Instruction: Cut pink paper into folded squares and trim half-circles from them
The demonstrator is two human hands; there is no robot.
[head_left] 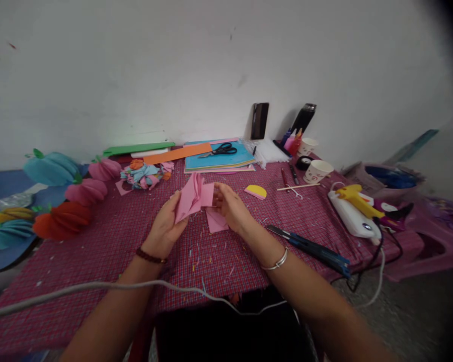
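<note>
Sheets of pink paper (191, 198) are between two hands, above the checked tablecloth (113, 226); left hand (168, 218) grips them, while right hand (231, 205), apart from the left, is at their right edge; whether it pinches, I cannot tell; beneath lies one pink piece (216, 222), and cutter knife (311, 248) lies beside right forearm.

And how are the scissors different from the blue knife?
The scissors have black looped handles; the knife has a straight blue body without loops. The scissors lie on blue paper, but the knife lies on the checked tablecloth. The scissors are nearer the wall than the knife. Both are cutting tools, lying down.
</note>
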